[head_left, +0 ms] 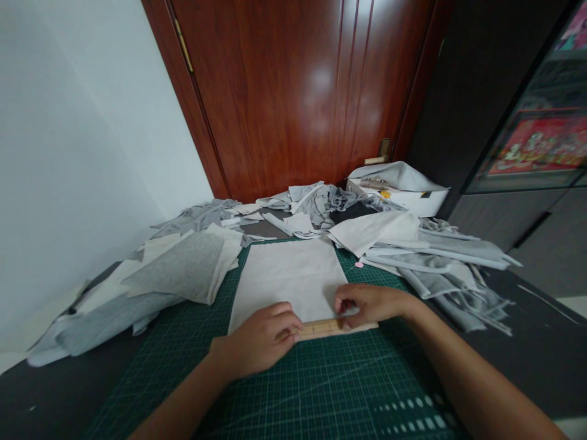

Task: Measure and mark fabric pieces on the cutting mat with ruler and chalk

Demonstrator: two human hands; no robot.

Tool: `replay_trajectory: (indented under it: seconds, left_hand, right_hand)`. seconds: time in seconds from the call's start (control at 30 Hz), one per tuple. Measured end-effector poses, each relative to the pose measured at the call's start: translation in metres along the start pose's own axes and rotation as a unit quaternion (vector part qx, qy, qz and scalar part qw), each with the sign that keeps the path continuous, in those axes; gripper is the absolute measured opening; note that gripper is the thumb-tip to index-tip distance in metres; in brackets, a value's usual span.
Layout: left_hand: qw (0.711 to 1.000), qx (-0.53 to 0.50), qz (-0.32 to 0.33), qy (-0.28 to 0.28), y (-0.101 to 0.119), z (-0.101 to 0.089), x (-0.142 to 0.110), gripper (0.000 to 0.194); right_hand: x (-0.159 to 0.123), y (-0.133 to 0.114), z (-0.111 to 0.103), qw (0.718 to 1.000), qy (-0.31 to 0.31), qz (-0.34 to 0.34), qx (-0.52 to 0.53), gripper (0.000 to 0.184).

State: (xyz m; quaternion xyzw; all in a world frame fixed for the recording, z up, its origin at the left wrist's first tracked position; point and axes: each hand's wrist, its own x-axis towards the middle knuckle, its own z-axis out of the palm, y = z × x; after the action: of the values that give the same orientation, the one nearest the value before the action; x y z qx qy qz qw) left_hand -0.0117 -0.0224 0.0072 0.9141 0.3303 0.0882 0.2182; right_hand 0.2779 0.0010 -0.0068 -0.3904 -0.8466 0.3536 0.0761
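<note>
A white fabric piece (288, 275) lies flat on a green cutting mat (298, 391) with grid lines. Along its near edge runs a narrow wooden ruler (318, 329), light brown with faint marks. My left hand (259, 342) has its fingers curled over the left part of the ruler, covering that end. On the right part, the thumb and bent fingers of my right hand (371, 304) close in on the ruler at the fabric's near right corner. The fingertips of both hands are partly hidden.
Grey and white fabric pieces (178, 266) are piled on the left, and more fabric (440, 250) is heaped on the right. Scraps (316, 205) lie along the back beside a white box (419, 201). A pink tag (358, 264) sits near the right pile. Behind stands a wooden door (284, 91).
</note>
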Motion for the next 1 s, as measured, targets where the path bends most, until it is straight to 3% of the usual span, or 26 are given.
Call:
replay_trajectory:
  seconds: [0.07, 0.13, 0.2, 0.27, 0.37, 0.5, 0.73, 0.87, 0.93, 1.0]
  left_hand:
    - [0.999, 0.036, 0.018, -0.013, 0.009, 0.008, 0.001, 0.024]
    - [0.997, 0.073, 0.027, -0.01, 0.01, 0.013, 0.0, 0.029]
    - [0.995, 0.098, 0.032, 0.007, 0.007, 0.014, -0.001, 0.029]
    - [0.992, 0.112, 0.04, 0.032, 0.004, 0.015, -0.002, 0.029]
    - [0.989, 0.129, 0.049, 0.055, 0.007, 0.018, -0.003, 0.028]
    - [0.986, 0.136, 0.03, 0.086, 0.017, 0.031, -0.012, 0.023]
    - [0.977, 0.145, 0.026, 0.156, 0.017, 0.05, -0.041, 0.036]
    - [0.986, 0.093, -0.011, 0.139, -0.004, 0.031, -0.037, 0.024]
    - [0.986, 0.057, -0.065, 0.141, -0.024, 0.015, -0.031, 0.018]
    - [0.976, 0.032, -0.125, 0.178, -0.043, -0.001, -0.027, 0.009]
  right_hand:
    - [0.001, 0.014, -0.004, 0.998, 0.055, 0.01, 0.021, 0.022]
    - [0.002, 0.032, -0.008, 0.984, 0.171, 0.043, -0.024, 0.016]
    - [0.005, 0.052, -0.012, 0.944, 0.295, 0.098, -0.113, 0.014]
    - [0.008, 0.07, -0.014, 0.906, 0.354, 0.139, -0.183, 0.019]
    - [0.011, 0.082, -0.012, 0.886, 0.358, 0.183, -0.233, 0.024]
    - [0.014, 0.078, -0.008, 0.872, 0.343, 0.218, -0.273, 0.026]
    - [0.016, 0.073, -0.008, 0.87, 0.35, 0.229, -0.261, 0.02]
    - [0.014, 0.073, -0.007, 0.878, 0.355, 0.23, -0.225, 0.016]
    - [0.013, 0.073, -0.007, 0.879, 0.37, 0.22, -0.206, 0.013]
    - [0.013, 0.071, -0.006, 0.877, 0.4, 0.194, -0.183, 0.011]
